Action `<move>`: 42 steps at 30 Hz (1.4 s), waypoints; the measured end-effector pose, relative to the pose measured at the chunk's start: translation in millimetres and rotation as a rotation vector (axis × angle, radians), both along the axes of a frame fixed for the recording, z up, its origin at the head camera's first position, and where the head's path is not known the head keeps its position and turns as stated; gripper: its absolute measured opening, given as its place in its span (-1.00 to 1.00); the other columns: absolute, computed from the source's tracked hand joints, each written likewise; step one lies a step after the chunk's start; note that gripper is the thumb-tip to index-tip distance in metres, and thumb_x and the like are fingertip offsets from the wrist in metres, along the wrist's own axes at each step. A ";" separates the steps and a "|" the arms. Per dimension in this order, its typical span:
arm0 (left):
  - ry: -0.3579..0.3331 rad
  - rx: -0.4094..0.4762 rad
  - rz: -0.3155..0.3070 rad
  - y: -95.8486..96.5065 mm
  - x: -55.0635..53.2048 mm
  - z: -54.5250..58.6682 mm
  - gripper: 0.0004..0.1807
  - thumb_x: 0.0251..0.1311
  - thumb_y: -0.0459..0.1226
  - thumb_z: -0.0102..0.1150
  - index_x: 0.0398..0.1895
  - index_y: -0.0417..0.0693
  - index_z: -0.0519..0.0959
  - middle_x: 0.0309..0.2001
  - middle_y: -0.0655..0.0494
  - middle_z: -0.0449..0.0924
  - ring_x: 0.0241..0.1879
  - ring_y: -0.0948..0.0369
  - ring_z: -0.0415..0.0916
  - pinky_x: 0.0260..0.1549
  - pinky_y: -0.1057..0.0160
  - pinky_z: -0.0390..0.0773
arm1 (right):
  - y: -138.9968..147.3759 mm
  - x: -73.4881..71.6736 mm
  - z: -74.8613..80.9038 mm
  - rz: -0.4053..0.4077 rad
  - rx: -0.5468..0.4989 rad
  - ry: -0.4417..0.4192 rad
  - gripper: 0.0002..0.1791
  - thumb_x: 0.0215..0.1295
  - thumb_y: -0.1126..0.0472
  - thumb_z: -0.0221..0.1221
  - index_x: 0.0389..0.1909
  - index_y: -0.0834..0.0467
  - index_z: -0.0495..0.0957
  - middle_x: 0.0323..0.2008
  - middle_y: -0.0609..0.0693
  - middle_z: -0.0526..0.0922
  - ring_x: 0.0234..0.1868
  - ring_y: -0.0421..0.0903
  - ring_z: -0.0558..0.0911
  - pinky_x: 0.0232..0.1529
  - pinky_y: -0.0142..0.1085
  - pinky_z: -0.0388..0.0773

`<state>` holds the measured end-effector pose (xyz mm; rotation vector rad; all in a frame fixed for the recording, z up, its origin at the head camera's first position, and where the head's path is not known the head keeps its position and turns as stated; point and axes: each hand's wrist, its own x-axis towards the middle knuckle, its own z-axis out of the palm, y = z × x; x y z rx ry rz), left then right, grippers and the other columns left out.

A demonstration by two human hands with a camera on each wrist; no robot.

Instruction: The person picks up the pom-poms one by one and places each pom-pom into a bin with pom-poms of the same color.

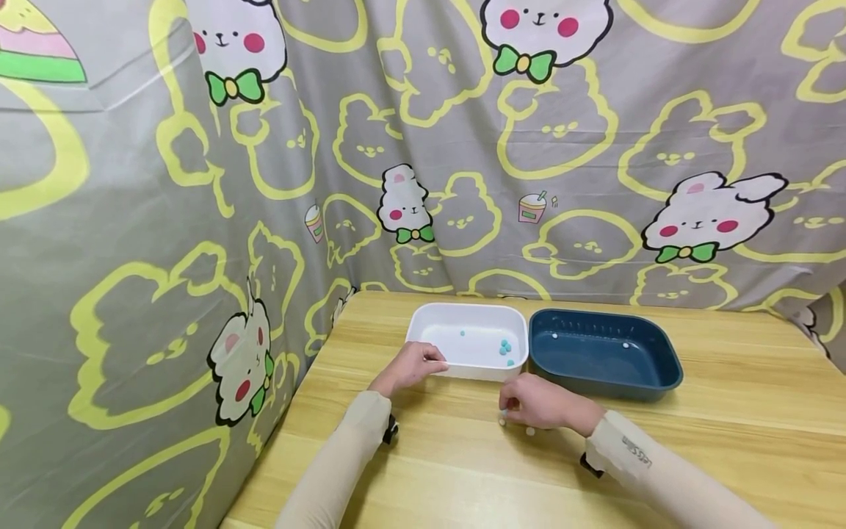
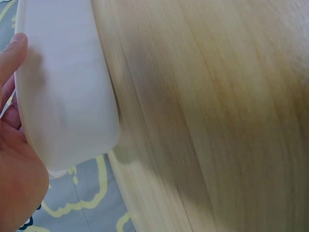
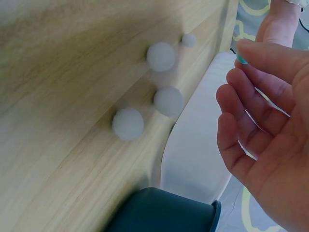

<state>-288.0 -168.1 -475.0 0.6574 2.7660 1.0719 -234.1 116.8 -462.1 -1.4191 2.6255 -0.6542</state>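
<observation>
Balls (image 1: 503,351) lie in two side-by-side tubs (image 1: 477,372).

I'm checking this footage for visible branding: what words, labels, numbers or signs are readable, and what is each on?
"Let's Slim": on the right sleeve; small, so the spelling is uncertain.
Green labels on the drink cups printed on the curtain: too small to read.
White tub and blue tub: no lettering shows.

bare left hand (image 2: 20,166) pinches rim of white, round-cornered plastic tub (image 2: 72,106). tub borders pale wood-grain tabletop (image 2: 207,96); grey, yellow-patterned cloth (image 2: 84,212) beyond table edge.
</observation>
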 end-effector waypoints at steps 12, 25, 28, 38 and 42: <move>0.011 -0.004 -0.006 -1.4 -1.9 -2.1 -0.89 0.20 -0.11 0.24 -0.41 0.14 0.68 -0.41 0.36 0.59 -0.35 0.36 0.50 -0.26 0.31 0.49 | 4.3 -3.2 13.0 -0.030 -0.015 -0.019 -0.94 0.15 0.30 0.29 -0.39 0.08 0.62 -0.43 -0.27 0.53 -0.40 -0.30 0.49 -0.33 -0.36 0.50; 0.005 0.003 -0.007 -1.1 -1.5 -1.3 -0.89 0.20 -0.11 0.24 -0.42 0.14 0.68 -0.41 0.36 0.58 -0.35 0.36 0.49 -0.26 0.32 0.49 | 3.3 -32.0 30.0 -0.179 -0.107 -0.069 -0.94 0.26 0.26 0.21 -0.30 0.16 0.62 -0.49 -0.23 0.54 -0.52 -0.30 0.46 -0.44 -0.36 0.46; 0.006 0.001 -0.007 -1.2 -1.7 -1.3 -0.89 0.20 -0.11 0.24 -0.42 0.15 0.68 -0.42 0.37 0.59 -0.35 0.37 0.50 -0.25 0.32 0.49 | 1.5 -40.5 30.6 -0.204 -0.114 -0.056 -0.94 0.26 0.28 0.21 -0.30 0.17 0.62 -0.51 -0.22 0.54 -0.52 -0.29 0.46 -0.45 -0.35 0.45; 0.006 -0.012 -0.006 -0.2 -2.1 0.2 -0.89 0.19 -0.10 0.25 -0.42 0.15 0.68 -0.42 0.38 0.59 -0.33 0.38 0.50 -0.22 0.34 0.48 | -3.2 -62.4 22.6 -0.289 -0.098 -0.104 -0.93 0.24 0.30 0.20 -0.29 0.20 0.62 -0.49 -0.15 0.55 -0.48 -0.22 0.46 -0.40 -0.31 0.46; 0.002 -0.012 -0.004 0.0 -1.9 1.4 -0.89 0.19 -0.11 0.26 -0.43 0.14 0.68 -0.43 0.38 0.59 -0.33 0.38 0.50 -0.22 0.33 0.49 | -7.1 -68.8 20.5 -0.300 -0.089 -0.117 -0.94 0.22 0.31 0.20 -0.31 0.19 0.62 -0.50 -0.13 0.54 -0.50 -0.21 0.45 -0.41 -0.31 0.44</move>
